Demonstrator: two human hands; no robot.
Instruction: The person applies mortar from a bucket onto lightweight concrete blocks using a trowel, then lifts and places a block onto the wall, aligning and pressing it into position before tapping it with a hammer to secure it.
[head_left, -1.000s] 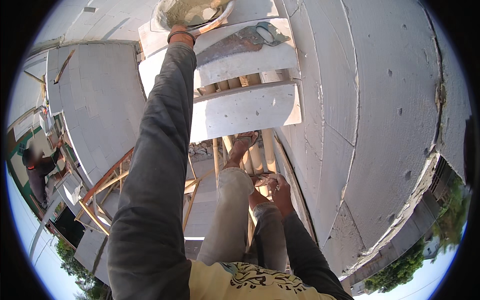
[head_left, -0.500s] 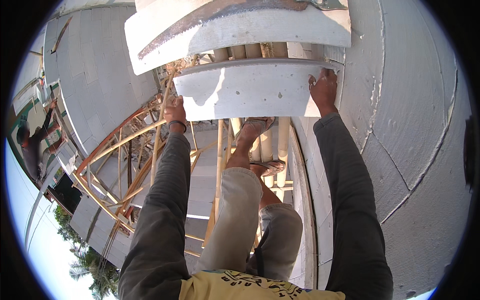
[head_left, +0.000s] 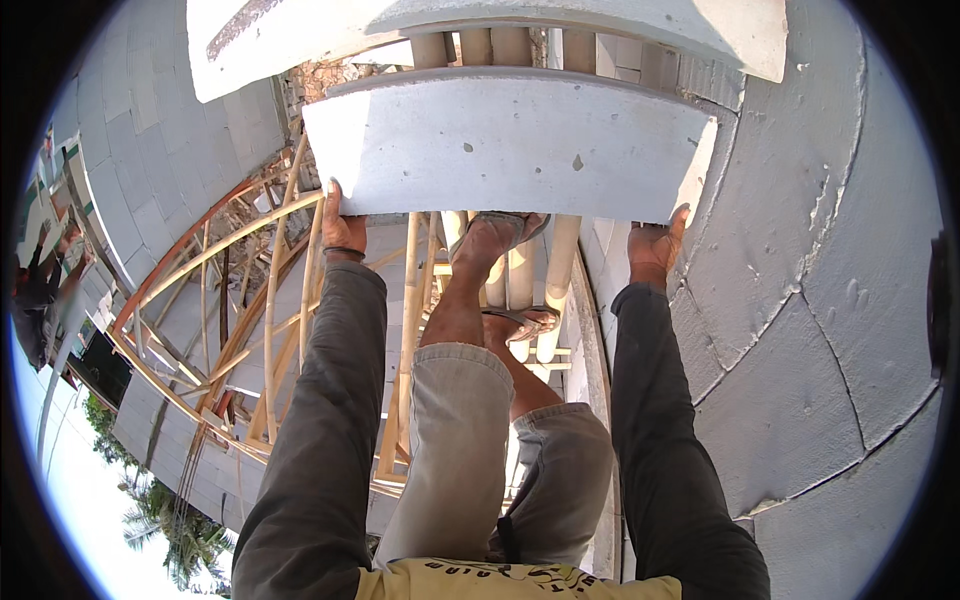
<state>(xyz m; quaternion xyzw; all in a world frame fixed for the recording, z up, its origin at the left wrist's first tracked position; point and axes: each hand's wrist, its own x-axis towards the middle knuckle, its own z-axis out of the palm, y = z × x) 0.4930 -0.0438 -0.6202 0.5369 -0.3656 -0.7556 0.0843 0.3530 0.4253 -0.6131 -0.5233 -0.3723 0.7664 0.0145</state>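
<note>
A pale grey lightweight concrete block [head_left: 510,145] is held up between both my hands, its broad pitted face toward me. My left hand [head_left: 343,228] grips its lower left corner, thumb up against the face and fingers under the edge. At the lower right corner, my right hand [head_left: 655,248] holds it the same way, with the thumb at the end and the fingers partly hidden beneath. Beyond it lies another pale block or slab [head_left: 620,28], with part of a rusty saw blade [head_left: 240,27] on it at the upper left.
My sandalled feet stand on bamboo poles [head_left: 519,275] with gaps between them. A grey block wall [head_left: 790,400] rises close on the right. Bamboo framing [head_left: 275,300] and a drop lie to the left. Another person [head_left: 38,295] is at the far left.
My hands have shifted from the block's ends to its lower corners, and the block appears larger. The far slab and saw have moved up in view, with less of the saw showing.
</note>
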